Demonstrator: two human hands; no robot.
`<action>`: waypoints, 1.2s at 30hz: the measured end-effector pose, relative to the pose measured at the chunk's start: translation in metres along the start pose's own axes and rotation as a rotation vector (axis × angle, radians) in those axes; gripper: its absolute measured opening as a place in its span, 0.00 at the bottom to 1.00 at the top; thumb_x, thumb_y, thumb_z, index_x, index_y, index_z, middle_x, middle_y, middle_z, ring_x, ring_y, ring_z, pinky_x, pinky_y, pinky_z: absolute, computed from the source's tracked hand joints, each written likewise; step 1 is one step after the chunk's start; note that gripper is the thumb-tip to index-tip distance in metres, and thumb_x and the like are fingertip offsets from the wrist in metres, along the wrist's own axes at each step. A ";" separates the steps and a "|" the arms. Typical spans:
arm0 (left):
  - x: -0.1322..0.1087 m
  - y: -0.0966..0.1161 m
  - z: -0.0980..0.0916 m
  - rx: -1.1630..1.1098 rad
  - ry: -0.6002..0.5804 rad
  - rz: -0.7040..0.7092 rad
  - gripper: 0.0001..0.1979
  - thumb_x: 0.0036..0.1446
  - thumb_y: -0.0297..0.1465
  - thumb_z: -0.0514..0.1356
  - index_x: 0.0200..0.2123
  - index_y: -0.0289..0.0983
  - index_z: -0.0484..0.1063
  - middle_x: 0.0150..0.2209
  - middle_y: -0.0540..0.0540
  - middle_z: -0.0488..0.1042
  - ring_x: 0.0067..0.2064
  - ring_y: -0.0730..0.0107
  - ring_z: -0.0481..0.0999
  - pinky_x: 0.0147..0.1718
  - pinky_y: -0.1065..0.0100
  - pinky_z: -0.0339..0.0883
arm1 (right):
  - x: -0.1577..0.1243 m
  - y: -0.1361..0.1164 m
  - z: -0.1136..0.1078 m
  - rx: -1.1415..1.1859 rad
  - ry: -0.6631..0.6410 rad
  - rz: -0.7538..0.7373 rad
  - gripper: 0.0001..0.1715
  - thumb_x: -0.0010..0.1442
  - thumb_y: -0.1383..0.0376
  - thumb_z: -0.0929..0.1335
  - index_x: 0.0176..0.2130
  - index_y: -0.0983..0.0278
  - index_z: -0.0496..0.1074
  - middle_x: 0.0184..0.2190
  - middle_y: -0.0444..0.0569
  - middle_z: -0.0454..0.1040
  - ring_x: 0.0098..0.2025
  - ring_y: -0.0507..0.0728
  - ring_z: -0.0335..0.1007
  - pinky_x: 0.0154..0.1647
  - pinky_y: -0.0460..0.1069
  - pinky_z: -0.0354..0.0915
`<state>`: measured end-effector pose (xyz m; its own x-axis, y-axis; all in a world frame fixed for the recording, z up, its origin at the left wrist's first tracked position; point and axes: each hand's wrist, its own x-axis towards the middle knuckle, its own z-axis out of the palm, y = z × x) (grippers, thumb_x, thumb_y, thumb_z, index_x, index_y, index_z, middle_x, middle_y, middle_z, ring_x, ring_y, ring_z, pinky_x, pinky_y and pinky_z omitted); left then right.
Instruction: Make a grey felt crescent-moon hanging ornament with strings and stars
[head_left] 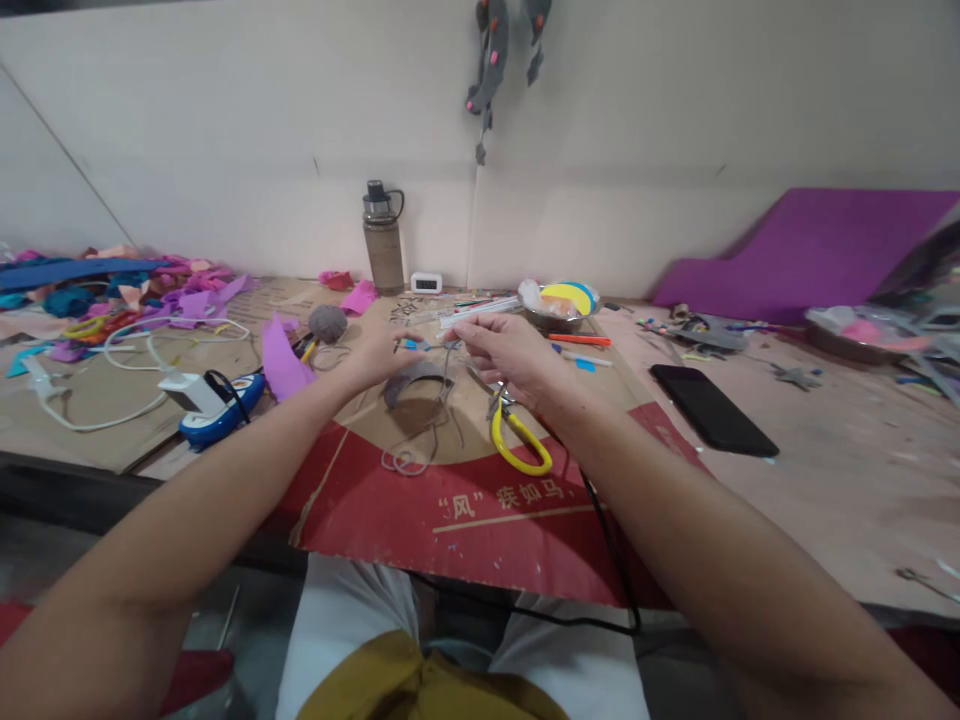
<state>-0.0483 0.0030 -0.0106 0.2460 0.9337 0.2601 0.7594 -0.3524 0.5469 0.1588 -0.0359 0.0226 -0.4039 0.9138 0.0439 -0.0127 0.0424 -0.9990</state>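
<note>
My right hand (514, 362) is closed in a pinch on grey yarn (442, 400), which trails down to loose loops on the cardboard. Facing it, my left hand (384, 358) has its thumb and forefinger slightly apart, with nothing clear between them. A curved grey felt piece (397, 388) lies just below both hands. Yellow-handled scissors (534, 462) rest under my right wrist, blades partly hidden by the hand; whether they touch it I cannot tell. A ball of grey yarn (328, 323) sits beyond my left forearm.
Red-and-brown cardboard (480, 540) covers the table's middle. A bottle (385, 245) and small white clock (426, 284) stand by the wall. A blue power strip (217, 420) with cables is left. A phone (712, 408) lies right, a bowl (559, 318) behind my right hand.
</note>
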 end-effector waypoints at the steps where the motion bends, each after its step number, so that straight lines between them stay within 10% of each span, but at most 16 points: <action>1: -0.002 0.004 -0.002 -0.072 0.030 -0.031 0.15 0.53 0.40 0.60 0.40 0.36 0.75 0.41 0.43 0.77 0.44 0.64 0.73 0.44 0.67 0.64 | 0.001 0.002 0.001 -0.004 -0.003 0.006 0.07 0.60 0.64 0.64 0.31 0.64 0.69 0.17 0.35 0.45 0.17 0.46 0.36 0.18 0.45 0.35; 6: -0.009 0.030 -0.007 -0.731 -0.194 -0.098 0.24 0.58 0.48 0.53 0.43 0.33 0.72 0.39 0.39 0.75 0.28 0.76 0.70 0.24 0.72 0.59 | 0.007 0.013 0.005 -0.016 -0.002 0.022 0.07 0.58 0.62 0.65 0.31 0.64 0.69 0.16 0.34 0.47 0.16 0.45 0.37 0.17 0.43 0.37; 10: -0.010 0.039 -0.004 -0.829 -0.434 -0.159 0.18 0.51 0.44 0.64 0.35 0.34 0.72 0.22 0.50 0.68 0.18 0.83 0.58 0.17 0.76 0.47 | 0.008 0.016 0.002 0.032 0.035 0.019 0.07 0.58 0.63 0.66 0.30 0.64 0.66 0.16 0.34 0.49 0.16 0.44 0.38 0.16 0.42 0.37; 21: -0.011 0.001 -0.014 -0.750 -0.272 -0.192 0.15 0.49 0.40 0.66 0.32 0.34 0.72 0.23 0.52 0.68 0.21 0.83 0.62 0.20 0.76 0.54 | 0.010 0.026 -0.009 0.181 -0.176 0.326 0.17 0.67 0.59 0.58 0.38 0.67 0.70 0.22 0.44 0.68 0.21 0.48 0.61 0.20 0.42 0.61; 29: -0.013 0.005 -0.017 -0.374 -0.126 0.001 0.13 0.48 0.37 0.65 0.32 0.32 0.74 0.25 0.49 0.72 0.26 0.77 0.69 0.28 0.72 0.63 | 0.007 0.027 -0.010 0.143 -0.264 0.325 0.12 0.65 0.63 0.62 0.39 0.66 0.72 0.27 0.48 0.74 0.26 0.50 0.68 0.29 0.46 0.69; 36: -0.012 0.001 -0.019 -0.558 0.158 -0.005 0.12 0.47 0.38 0.65 0.28 0.33 0.73 0.22 0.51 0.70 0.23 0.78 0.67 0.25 0.73 0.62 | 0.003 0.028 -0.008 0.100 -0.342 0.282 0.10 0.65 0.63 0.62 0.39 0.65 0.69 0.33 0.51 0.77 0.31 0.50 0.73 0.37 0.46 0.69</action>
<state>-0.0620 -0.0100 0.0017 0.1182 0.9297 0.3488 0.3174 -0.3682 0.8739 0.1648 -0.0289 -0.0050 -0.6827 0.6974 -0.2180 0.0595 -0.2442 -0.9679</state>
